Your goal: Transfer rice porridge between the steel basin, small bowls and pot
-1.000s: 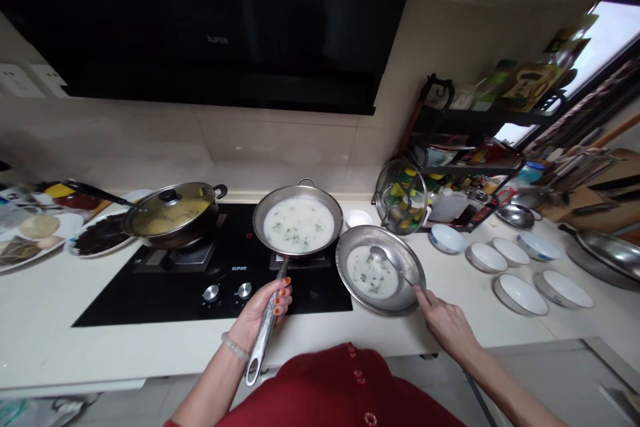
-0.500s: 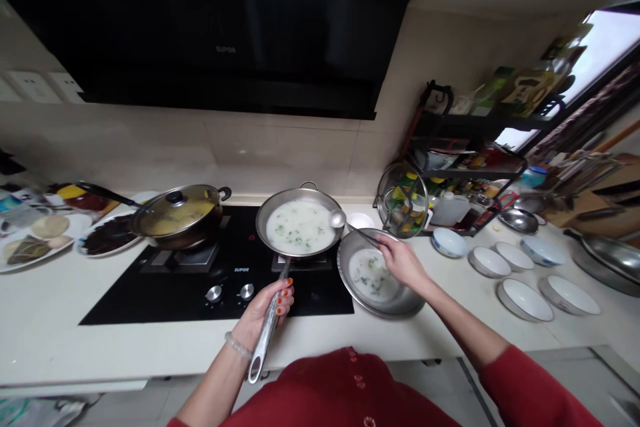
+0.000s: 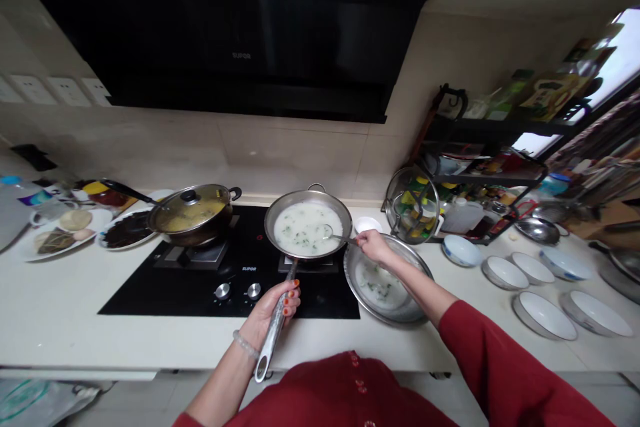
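Note:
My left hand is closed around the long metal handle of a steel pan that sits on the right burner of a black hob. The pan holds white soup with green bits. My right hand grips a steel ladle whose bowl dips into the soup at the pan's right side. Just right of the hob, under my right forearm, lies a wide steel basin with some of the same soup in it.
A lidded pot stands on the left burner, with plates of food beyond it. Right of the basin are several white bowls, a glass lid leaning upright and a black rack of bottles.
My right hand carried the ladle from the basin leftwards over the pan's rim and lowered it into the soup. The left hand kept its hold on the pan handle.

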Demonstrator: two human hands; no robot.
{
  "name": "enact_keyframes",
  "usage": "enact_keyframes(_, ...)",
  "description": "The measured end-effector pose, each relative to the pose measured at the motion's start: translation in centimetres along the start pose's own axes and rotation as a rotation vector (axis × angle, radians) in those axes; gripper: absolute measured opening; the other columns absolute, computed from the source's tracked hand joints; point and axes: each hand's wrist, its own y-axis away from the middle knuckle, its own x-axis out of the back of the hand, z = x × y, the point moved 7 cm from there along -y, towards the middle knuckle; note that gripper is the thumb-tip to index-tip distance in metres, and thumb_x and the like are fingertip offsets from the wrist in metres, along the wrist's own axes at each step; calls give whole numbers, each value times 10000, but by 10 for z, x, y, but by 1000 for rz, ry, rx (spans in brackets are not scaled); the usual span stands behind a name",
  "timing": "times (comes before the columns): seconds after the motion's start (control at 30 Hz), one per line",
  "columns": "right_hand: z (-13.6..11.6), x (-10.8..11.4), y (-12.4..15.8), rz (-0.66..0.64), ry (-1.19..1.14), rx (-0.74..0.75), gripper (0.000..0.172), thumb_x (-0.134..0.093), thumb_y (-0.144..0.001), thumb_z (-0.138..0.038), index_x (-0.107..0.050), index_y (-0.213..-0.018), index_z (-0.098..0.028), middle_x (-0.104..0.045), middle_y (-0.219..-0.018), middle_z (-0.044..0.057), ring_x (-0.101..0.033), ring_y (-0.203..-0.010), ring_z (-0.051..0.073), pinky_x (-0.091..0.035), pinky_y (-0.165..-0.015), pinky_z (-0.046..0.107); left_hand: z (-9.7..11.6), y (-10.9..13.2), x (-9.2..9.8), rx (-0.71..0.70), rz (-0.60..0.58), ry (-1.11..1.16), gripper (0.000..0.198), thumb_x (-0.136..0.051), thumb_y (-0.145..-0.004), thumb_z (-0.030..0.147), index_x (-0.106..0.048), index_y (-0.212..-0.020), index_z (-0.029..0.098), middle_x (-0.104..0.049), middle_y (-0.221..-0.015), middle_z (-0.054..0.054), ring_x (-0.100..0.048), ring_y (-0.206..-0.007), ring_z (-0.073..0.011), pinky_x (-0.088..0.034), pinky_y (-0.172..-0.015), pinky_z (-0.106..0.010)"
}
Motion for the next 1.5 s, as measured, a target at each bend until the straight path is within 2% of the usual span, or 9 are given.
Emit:
enact_keyframes(0.1,6,4,1,-6,-197,-82,221,-453,-785,-69,-652,-881,-76,-552,-539,0,-477,-463,90,-363,-484,198,0,0,0,-1,1,-3,264,-583,-860,222,-457,-645,135,-353,-495,64,-328,-347,-10,-265,-321,-100)
enact_keyframes(0.23,9,10,9,-23,-395,-138,153,-500,-739,-88,-637,-807,-91,-448,-448,-59,-342,-367,54,-270,-407,183,2,3,-3,-29,26,31,257,-529,-891,207,-470,-654,127,-370,-499,52,-343,-358,-16,-272,-320,-98)
enact_keyframes(0.4,10,16,17,-31,-515,-151,84,-552,-686,-107,-621,-734,-112,-449,-432,-64,-321,-368,45,-217,-395,185,2,5,-5,-22,24,31,232,-547,-882,196,-466,-674,132,-392,-511,53,-335,-349,-12,-274,-318,-104)
enact_keyframes(0.8,11,38,42,-81,-647,-251,169,-556,-669,-121,-622,-824,-113,-453,-413,-65,-298,-347,42,-169,-364,169,0,-1,1,-5,-19,2,262,-556,-876,232,-448,-655,144,-358,-491,64,-339,-336,-17,-265,-308,-103)
enact_keyframes(1.07,50,70,77,-73,-705,-273,308,-637,-616,-250,-661,-891,-114,-463,-452,-55,-308,-355,42,-164,-363,164,2,3,-4,-37,13,33,240,-535,-884,183,-439,-667,150,-384,-512,53,-344,-364,-19,-291,-313,-102)
enact_keyframes(1.2,87,83,101,-28,-672,-317,401,-637,-602,-302,-683,-948,-105,-473,-473,-42,-320,-371,53,-202,-374,179,1,3,-4,-34,25,26,219,-559,-867,174,-445,-682,148,-388,-513,56,-339,-358,-17,-285,-307,-103)
enact_keyframes(1.3,117,81,116,17,-582,-338,429,-610,-630,-346,-699,-971,-101,-498,-485,-21,-364,-383,78,-246,-387,203,2,4,-5,-37,32,25,218,-548,-872,164,-443,-682,146,-391,-512,56,-334,-350,-15,-291,-306,-106)
enact_keyframes(1.4,139,69,125,107,-399,-217,356,-538,-704,-357,-715,-901,-119,-608,-561,47,-514,-467,150,-371,-439,255,1,6,-8,-25,31,37,211,-535,-879,158,-440,-691,147,-398,-522,56,-339,-351,-14,-283,-305,-101)
enact_keyframes(1.5,150,51,134,212,-12,-49,307,-447,-786,-281,-713,-893,-172,-705,-716,91,-651,-654,230,-488,-595,319,1,7,-8,-21,47,46,205,-508,-893,156,-440,-700,146,-402,-528,54,-334,-349,-15,-283,-302,-102)
